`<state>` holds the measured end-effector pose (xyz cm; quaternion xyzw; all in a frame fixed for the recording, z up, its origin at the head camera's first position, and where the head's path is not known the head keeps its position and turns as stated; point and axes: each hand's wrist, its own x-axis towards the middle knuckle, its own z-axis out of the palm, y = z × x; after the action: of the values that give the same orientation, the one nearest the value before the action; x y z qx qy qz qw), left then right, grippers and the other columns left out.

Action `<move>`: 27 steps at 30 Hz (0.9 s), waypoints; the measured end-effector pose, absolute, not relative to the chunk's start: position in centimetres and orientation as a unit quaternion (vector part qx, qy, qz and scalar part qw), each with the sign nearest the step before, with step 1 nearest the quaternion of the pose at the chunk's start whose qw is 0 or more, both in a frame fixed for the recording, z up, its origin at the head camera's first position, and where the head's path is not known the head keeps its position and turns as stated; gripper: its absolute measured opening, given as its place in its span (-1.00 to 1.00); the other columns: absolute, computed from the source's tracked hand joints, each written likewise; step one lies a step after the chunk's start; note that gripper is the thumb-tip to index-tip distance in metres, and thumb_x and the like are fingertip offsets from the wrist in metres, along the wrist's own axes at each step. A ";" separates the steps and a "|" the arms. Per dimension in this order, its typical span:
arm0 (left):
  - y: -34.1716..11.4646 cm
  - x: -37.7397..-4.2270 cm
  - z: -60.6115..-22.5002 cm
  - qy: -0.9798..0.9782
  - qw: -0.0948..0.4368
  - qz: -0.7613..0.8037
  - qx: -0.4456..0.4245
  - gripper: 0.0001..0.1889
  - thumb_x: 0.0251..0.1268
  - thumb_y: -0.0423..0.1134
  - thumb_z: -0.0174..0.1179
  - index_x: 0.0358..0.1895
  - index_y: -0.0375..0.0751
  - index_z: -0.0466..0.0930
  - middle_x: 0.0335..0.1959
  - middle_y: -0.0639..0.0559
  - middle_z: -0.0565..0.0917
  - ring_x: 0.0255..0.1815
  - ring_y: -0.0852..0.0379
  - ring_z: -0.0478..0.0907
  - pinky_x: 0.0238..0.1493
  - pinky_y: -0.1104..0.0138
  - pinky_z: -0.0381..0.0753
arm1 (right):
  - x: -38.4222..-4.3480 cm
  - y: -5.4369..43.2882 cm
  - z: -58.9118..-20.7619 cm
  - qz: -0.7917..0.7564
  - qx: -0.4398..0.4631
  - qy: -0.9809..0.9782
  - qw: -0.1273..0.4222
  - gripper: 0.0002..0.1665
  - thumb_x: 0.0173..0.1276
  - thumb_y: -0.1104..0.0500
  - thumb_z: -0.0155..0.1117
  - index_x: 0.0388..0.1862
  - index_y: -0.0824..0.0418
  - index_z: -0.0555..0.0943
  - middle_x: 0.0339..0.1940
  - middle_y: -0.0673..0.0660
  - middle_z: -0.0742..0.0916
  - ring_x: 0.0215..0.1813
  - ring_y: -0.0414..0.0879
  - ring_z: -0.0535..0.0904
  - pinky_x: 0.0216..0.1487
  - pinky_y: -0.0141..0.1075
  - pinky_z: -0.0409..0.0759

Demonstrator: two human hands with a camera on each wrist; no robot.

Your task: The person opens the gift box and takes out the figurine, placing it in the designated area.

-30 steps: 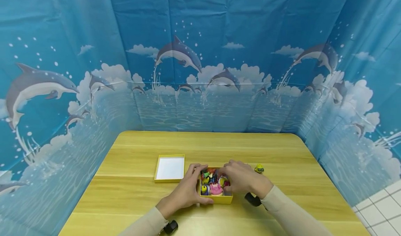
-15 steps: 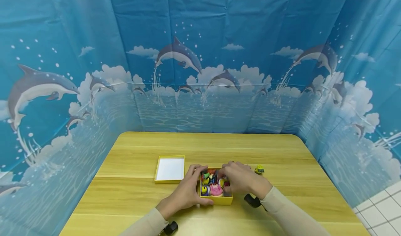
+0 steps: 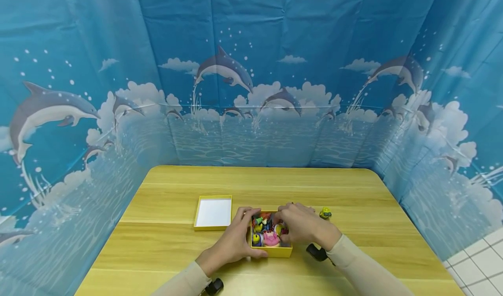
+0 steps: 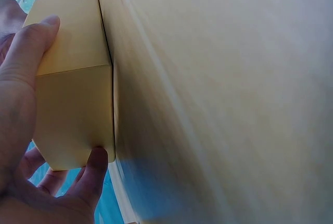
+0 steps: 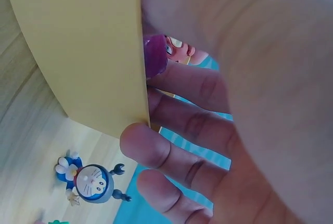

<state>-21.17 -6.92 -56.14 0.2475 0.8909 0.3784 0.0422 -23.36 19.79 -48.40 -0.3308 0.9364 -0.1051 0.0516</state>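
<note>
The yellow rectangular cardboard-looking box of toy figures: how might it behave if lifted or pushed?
The box probably stays stiff: its walls look straight where the left hand holds it. Pushed, it would likely slide, not roll, sitting flat on the yellowish wood-grained table. Tilted, it might spill its colourful plastic-looking figures, since the top is open.

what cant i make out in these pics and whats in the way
Head: the right part inside the yellow box, behind the right hand's grip.
Head: the yellow toy's details, too small.
Left wrist: the inside of the box, behind its walls.
Right wrist: the rest of the purple item, hidden by the box wall.
Right wrist: the green thing, cut off by the bottom edge.
</note>
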 end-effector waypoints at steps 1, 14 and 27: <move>-6.9 -21.2 -56.1 0.891 0.040 0.378 0.249 0.33 0.12 0.32 0.82 0.89 0.04 0.22 0.73 -0.03 0.32 0.60 -0.05 0.57 0.66 -0.07 0.70 | -23.4 19.8 -48.4 -0.105 -0.332 0.936 0.051 -0.65 0.34 0.05 0.84 0.06 0.00 0.92 -0.08 -0.05 0.84 -0.29 -0.26 0.55 -0.40 -0.28 0.53; -7.0 -21.4 -56.1 0.889 0.040 0.383 0.249 0.34 0.13 0.32 0.81 0.90 0.05 0.20 0.74 -0.03 0.31 0.59 -0.05 0.57 0.66 -0.07 0.70 | -23.1 20.3 -46.9 -0.172 -0.338 0.924 0.051 -0.60 0.39 0.14 0.66 0.19 0.13 0.89 0.05 0.00 0.85 -0.25 -0.33 0.56 -0.23 -0.34 0.63; -7.0 -21.2 -56.2 0.889 0.042 0.381 0.251 0.33 0.15 0.34 0.80 0.90 0.05 0.20 0.74 -0.02 0.31 0.56 -0.03 0.58 0.63 -0.04 0.72 | -22.7 20.9 -47.0 -0.206 -0.329 0.920 0.059 -0.61 0.45 0.18 0.63 0.22 0.19 0.84 0.12 0.05 0.82 -0.27 -0.34 0.57 -0.24 -0.37 0.64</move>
<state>-21.23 -6.99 -56.19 0.2512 0.8887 0.3813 0.0419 -22.73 20.94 -47.01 -0.3293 0.9197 -0.2056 0.0588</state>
